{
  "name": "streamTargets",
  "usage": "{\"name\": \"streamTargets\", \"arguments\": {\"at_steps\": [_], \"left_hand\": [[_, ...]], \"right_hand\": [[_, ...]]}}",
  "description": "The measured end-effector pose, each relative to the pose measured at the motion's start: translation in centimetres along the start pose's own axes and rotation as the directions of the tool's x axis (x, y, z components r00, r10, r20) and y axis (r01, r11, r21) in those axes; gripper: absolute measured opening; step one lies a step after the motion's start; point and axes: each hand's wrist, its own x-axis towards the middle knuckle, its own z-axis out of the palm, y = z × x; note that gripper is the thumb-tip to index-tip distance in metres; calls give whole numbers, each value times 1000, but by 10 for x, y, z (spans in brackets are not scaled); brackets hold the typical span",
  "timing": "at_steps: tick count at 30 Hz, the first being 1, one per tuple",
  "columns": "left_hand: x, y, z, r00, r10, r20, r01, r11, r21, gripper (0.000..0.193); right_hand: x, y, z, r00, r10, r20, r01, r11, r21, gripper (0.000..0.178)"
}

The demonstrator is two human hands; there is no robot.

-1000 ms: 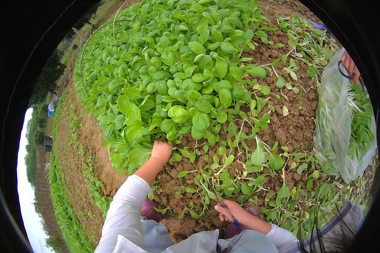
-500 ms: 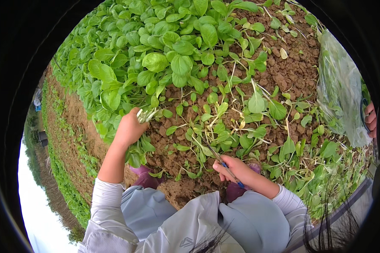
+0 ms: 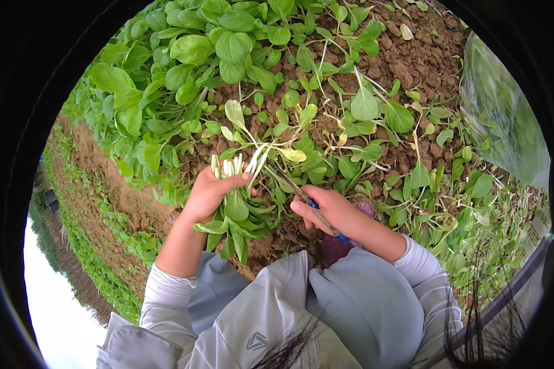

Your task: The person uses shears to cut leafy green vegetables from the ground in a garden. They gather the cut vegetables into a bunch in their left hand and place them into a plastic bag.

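My left hand [image 3: 210, 192] is closed round a bunch of leafy greens [image 3: 245, 226]. Their pale cut stems point up, and the leaves hang below my fingers. Beside the stems, touching or nearly touching the bunch, a stalk with a yellowing leaf [image 3: 291, 154] spreads out over the soil. In my right hand [image 3: 329, 213] is a slim knife [image 3: 287, 182] with blue on its handle. Its narrow dark blade slants up and left, its tip close to the stems.
Dense standing greens [image 3: 184, 55] fill the far left. Cut leaves lie scattered over brown clumpy soil [image 3: 412, 74] and thickly at the right [image 3: 461, 234]. A clear plastic bag [image 3: 505, 111] of greens stands at the far right. A purple boot [image 3: 335, 249] shows below my right hand.
My left hand has come nearer and to the right, turning the bunch so its leaves hang down. My right hand and the knife have moved up and left, closer to the bunch.
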Motion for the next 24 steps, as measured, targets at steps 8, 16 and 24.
{"name": "streamTargets", "arguments": {"at_steps": [8, 16, 24], "left_hand": [[1, -2, 11, 996, 43, -73, -33, 990, 138, 15], [5, -3, 10, 996, 67, -51, -57, 982, 180, 14], [1, -2, 3, 997, 74, 6, -74, 990, 119, 17]], "right_hand": [[3, 5, -5, 973, -178, -145, 116, 925, -361, 46], [4, 4, -9, 989, -26, -148, 18, 999, -51, 35], [6, 8, -16, 1000, -18, 8, 18, 996, -92, 45]]}}
